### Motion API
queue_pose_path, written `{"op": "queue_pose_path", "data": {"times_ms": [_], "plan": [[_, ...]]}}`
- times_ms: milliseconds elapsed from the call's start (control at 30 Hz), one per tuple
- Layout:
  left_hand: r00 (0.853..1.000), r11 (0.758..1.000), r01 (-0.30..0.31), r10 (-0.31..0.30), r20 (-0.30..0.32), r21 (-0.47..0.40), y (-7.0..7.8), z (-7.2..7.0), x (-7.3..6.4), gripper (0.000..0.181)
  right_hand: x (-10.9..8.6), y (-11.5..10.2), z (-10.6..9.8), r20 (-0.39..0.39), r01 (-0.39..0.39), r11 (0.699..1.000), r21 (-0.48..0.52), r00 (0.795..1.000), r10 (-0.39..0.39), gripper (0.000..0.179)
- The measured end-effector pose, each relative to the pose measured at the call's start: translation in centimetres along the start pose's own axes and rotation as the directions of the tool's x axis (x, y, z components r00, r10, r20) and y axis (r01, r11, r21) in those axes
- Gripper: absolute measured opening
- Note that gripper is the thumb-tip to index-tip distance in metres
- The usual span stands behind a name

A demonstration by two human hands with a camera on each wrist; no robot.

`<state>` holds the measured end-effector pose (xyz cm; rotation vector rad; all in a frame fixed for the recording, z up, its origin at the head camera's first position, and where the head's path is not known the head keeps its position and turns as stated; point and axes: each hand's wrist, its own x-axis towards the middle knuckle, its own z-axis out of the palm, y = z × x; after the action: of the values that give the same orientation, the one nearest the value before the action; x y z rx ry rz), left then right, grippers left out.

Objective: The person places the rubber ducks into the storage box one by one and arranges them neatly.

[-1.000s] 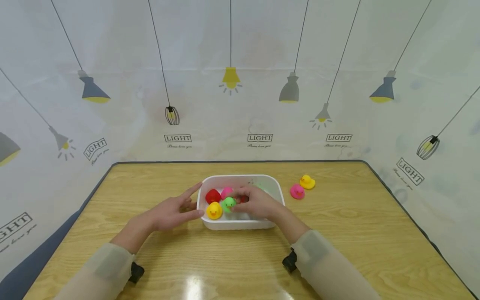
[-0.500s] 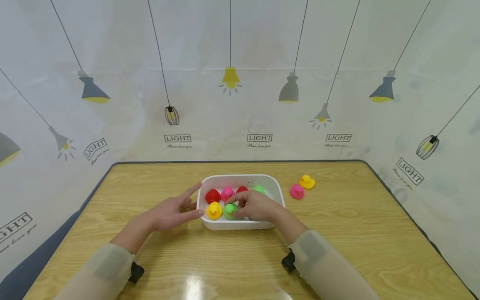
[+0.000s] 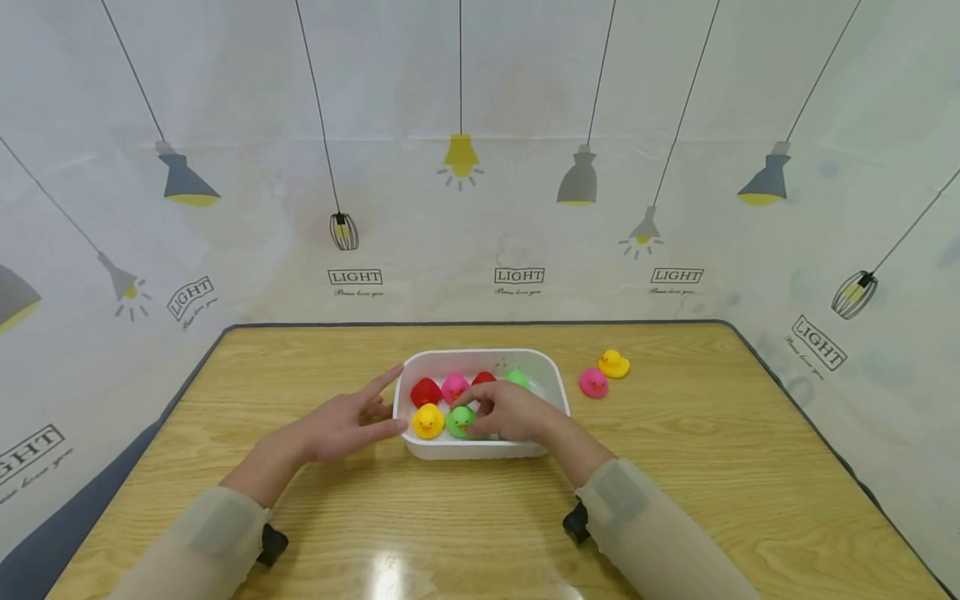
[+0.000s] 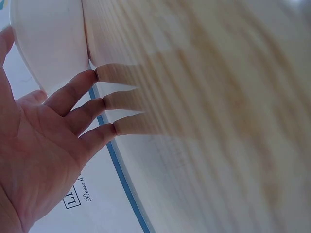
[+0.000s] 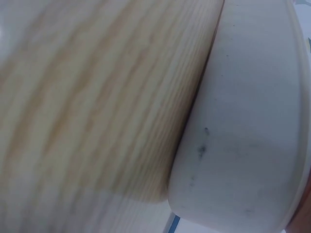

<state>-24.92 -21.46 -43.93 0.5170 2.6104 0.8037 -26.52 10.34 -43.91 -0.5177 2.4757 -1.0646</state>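
Observation:
A white plastic box stands mid-table with several rubber ducks in it. My left hand lies at its left end, index finger and thumb straight against the rim; the left wrist view shows the palm and spread fingers. Inside the box, my right hand has thumb and fingers around a green rubber duck. Beside that are a yellow duck, a red one and a pink one. Another red duck and a second green duck are partly hidden behind the right hand.
On the wooden table, right of the box, sit a pink duck and a yellow duck close together. A pale sheet printed with lamps rises behind the table and along its sides.
My right hand has brought the green duck slightly down and nearer the front wall, beside the yellow duck. During the last half second it barely moves. My left hand stays in place.

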Motion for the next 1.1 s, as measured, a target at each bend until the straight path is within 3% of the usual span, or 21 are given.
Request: {"op": "queue_pose_path", "data": {"times_ms": [1100], "plan": [[1.0,1.0,-0.006,0.006,0.002,0.001,-0.09,0.01,0.09,0.095,0.18,0.03,0.15,0.0,0.008,1.0,-0.029,1.0,-0.008,0.033]]}}
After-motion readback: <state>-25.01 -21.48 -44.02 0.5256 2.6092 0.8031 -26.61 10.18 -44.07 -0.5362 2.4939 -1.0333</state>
